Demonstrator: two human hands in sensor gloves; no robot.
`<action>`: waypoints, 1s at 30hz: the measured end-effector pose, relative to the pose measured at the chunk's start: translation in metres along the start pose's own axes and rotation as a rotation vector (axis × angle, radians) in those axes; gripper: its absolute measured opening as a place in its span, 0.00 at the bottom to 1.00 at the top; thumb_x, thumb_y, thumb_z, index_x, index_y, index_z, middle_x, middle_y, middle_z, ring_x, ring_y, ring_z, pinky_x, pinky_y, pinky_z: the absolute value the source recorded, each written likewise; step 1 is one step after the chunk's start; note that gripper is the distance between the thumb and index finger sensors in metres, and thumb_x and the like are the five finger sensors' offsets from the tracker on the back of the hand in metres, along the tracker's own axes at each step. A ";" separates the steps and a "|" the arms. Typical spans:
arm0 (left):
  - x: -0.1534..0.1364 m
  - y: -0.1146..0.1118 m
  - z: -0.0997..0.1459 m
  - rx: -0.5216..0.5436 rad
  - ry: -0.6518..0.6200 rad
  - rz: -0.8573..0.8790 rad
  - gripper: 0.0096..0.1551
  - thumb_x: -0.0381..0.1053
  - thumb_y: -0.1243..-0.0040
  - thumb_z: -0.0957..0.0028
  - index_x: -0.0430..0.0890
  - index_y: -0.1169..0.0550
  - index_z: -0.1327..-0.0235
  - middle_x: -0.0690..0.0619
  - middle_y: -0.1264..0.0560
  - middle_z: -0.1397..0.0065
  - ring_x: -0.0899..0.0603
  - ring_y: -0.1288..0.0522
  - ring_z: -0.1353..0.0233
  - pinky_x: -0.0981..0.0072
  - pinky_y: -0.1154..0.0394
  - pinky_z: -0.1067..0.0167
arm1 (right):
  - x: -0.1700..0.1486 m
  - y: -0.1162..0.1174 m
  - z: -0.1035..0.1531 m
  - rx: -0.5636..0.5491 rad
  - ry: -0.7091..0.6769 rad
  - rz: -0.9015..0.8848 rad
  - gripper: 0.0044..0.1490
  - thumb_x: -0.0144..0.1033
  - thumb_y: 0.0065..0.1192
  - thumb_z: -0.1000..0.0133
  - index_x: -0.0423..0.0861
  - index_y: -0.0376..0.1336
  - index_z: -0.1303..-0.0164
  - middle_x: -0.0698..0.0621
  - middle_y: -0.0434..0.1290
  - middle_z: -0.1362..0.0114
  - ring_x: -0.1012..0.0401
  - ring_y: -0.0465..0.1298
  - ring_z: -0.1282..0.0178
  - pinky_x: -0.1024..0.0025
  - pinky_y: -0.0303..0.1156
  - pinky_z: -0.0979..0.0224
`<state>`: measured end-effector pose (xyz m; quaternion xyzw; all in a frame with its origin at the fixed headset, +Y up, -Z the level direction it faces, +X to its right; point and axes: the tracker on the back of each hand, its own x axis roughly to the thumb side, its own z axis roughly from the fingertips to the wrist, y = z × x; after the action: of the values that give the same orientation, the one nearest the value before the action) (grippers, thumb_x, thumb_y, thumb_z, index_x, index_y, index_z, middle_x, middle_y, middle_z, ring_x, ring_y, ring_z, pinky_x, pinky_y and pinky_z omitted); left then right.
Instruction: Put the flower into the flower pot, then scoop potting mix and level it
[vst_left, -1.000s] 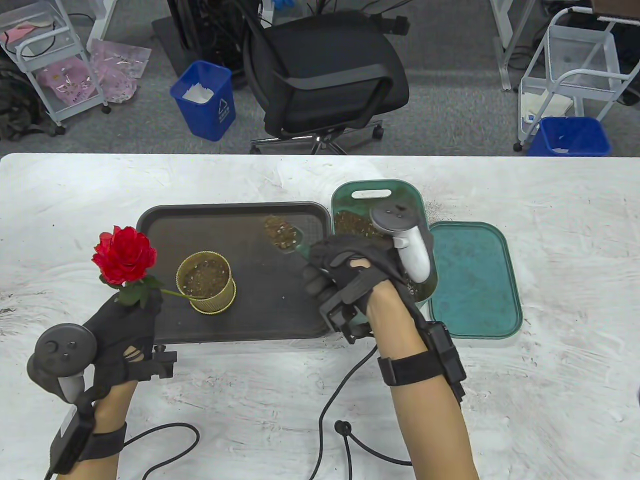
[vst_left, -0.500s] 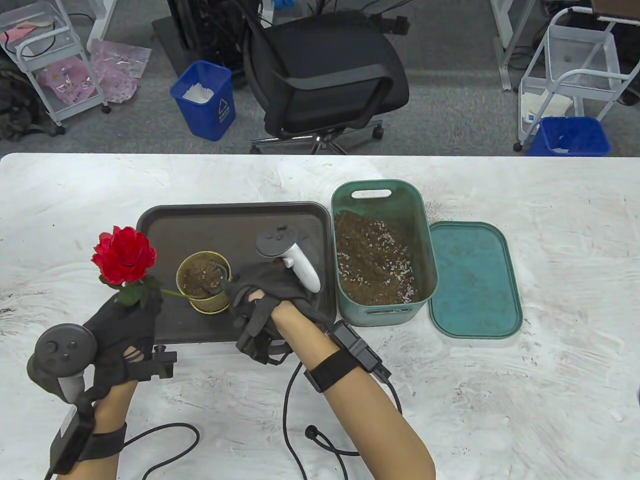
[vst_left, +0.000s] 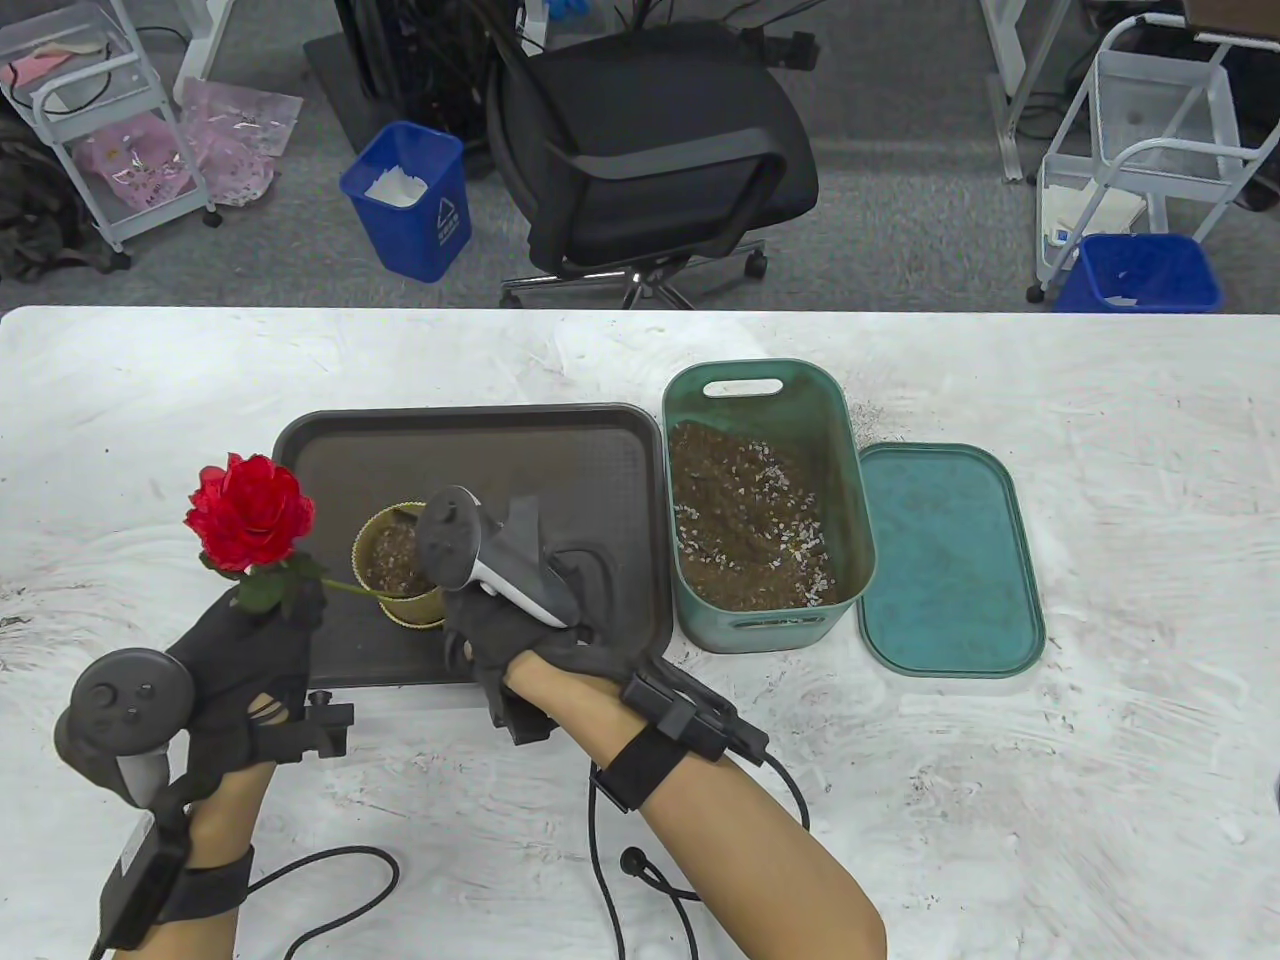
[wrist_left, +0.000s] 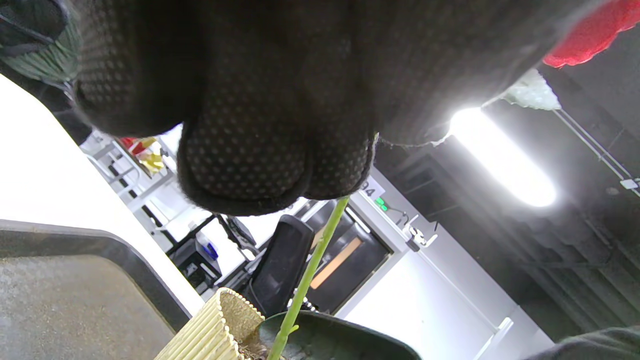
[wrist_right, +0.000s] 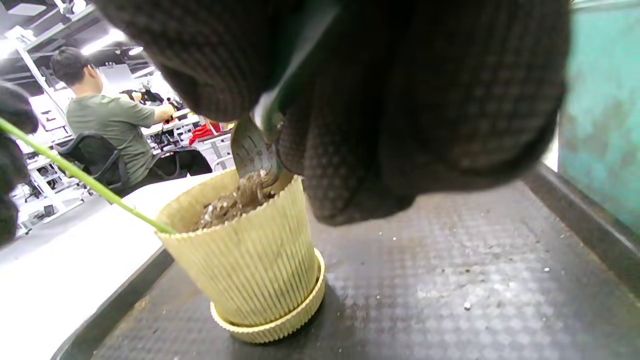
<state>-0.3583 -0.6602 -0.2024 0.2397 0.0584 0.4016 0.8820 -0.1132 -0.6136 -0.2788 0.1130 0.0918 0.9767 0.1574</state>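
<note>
Right hand (vst_left: 520, 625) grips the scoop (wrist_right: 252, 150), tipped over the flower pot (wrist_right: 245, 260), potting mix sliding in. Left hand (vst_left: 250, 640) pinches the flower (vst_left: 250, 510), its stem (wrist_right: 85, 177) slanting into the pot. Best to tip slowly, blade inside the rim, clear of the stem. The pot stands near the tray's (vst_left: 480, 425) left edge; open tray lies right, toward the soil bin (vst_left: 760, 500) on the counter (vst_left: 1100, 400).
</note>
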 end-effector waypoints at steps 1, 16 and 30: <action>0.000 0.000 0.000 0.000 0.000 0.001 0.23 0.59 0.26 0.55 0.48 0.11 0.53 0.56 0.11 0.56 0.47 0.07 0.63 0.59 0.12 0.59 | -0.001 -0.003 0.001 -0.004 0.000 -0.008 0.35 0.38 0.67 0.52 0.37 0.63 0.37 0.41 0.81 0.46 0.50 0.88 0.64 0.58 0.87 0.66; 0.001 0.000 0.001 -0.002 -0.004 0.000 0.23 0.59 0.26 0.55 0.48 0.11 0.53 0.56 0.11 0.56 0.47 0.07 0.63 0.59 0.12 0.59 | -0.076 -0.095 0.033 -0.195 0.144 -0.133 0.35 0.38 0.67 0.52 0.37 0.64 0.37 0.41 0.82 0.47 0.49 0.88 0.64 0.57 0.86 0.66; 0.001 0.000 0.000 0.002 -0.001 -0.005 0.23 0.59 0.26 0.55 0.48 0.11 0.53 0.56 0.11 0.56 0.47 0.07 0.63 0.59 0.12 0.59 | -0.192 -0.129 0.028 -0.206 0.524 -0.198 0.34 0.38 0.66 0.52 0.36 0.64 0.37 0.40 0.82 0.48 0.50 0.88 0.66 0.59 0.87 0.67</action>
<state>-0.3578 -0.6593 -0.2020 0.2404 0.0589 0.3990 0.8829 0.1089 -0.5518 -0.3162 -0.1690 0.0401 0.9567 0.2334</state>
